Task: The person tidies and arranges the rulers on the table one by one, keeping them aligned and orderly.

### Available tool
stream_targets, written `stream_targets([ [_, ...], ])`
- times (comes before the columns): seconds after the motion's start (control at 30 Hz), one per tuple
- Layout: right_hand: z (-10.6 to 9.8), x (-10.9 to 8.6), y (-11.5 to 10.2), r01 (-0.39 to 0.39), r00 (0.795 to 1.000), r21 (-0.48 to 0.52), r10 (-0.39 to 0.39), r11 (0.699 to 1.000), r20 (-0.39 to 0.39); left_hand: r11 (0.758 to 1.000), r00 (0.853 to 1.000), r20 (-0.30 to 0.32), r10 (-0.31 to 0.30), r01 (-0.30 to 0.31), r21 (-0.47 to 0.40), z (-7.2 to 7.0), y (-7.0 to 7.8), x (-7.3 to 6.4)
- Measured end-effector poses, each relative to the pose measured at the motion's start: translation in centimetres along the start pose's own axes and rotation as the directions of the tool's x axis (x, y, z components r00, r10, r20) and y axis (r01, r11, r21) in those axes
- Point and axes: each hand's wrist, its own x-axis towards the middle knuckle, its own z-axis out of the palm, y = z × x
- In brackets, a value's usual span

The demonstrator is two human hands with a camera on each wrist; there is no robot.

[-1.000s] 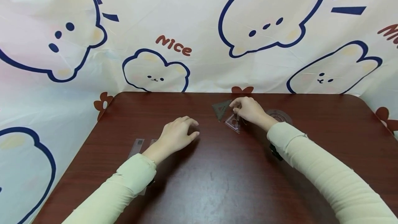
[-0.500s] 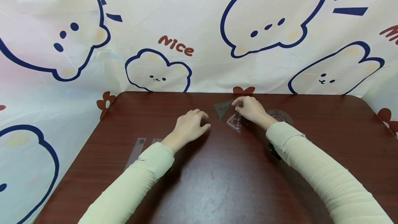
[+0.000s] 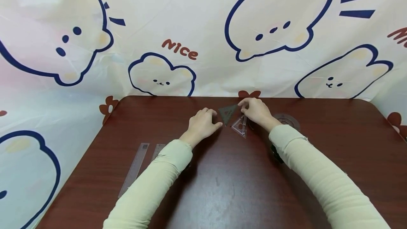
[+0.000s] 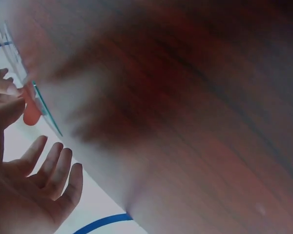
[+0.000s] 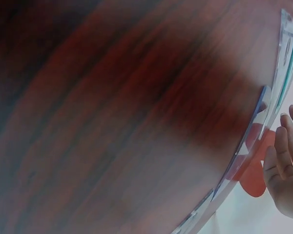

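My left hand (image 3: 202,124) is just left of a grey-green set square (image 3: 227,113), its fingers loosely bent, with nothing visible in them. That set square also shows as a teal edge (image 4: 47,109) in the left wrist view. A smaller clear set square (image 3: 240,126) lies flat beside it on the right. My right hand (image 3: 257,112) is over the clear one's upper end, thumb and forefinger near both set squares. In the right wrist view, the right fingers (image 5: 283,146) are relaxed and appear to hold nothing. Whether they touch a set square cannot be told.
A clear round protractor (image 3: 288,120) lies right of the right hand. Two clear rulers lie at left: a longer ruler (image 3: 135,169) and another ruler (image 3: 158,149) partly under the left sleeve. Behind the brown table (image 3: 241,186) hangs a printed cloth (image 3: 210,20).
My left hand has moved right and farther from me, up to the grey-green set square, uncovering more of the longer ruler. My right hand has stayed nearly still.
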Motion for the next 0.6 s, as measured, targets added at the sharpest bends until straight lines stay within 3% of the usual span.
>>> stream_targets([
  [0.23, 0.0, 0.4, 0.2, -0.010, 1.000, 0.031, 0.010, 0.999, -0.018, 0.999, 0.999, -0.020, -0.042, 0.042, 0.011, 0.9, 0.6, 1.0],
  [0.4, 0.0, 0.6, 0.0, 0.002, 1.000, 0.030, -0.001, 1.000, -0.019, 0.997, 0.995, -0.074, -0.061, 0.063, 0.036, 1.4, 0.8, 1.8],
  [0.6, 0.0, 1.1, -0.1, -0.008, 1.000, 0.014, 0.008, 1.000, -0.017, 0.996, 0.994, -0.075, -0.084, 0.082, -0.031, 1.7, 1.1, 2.4],
])
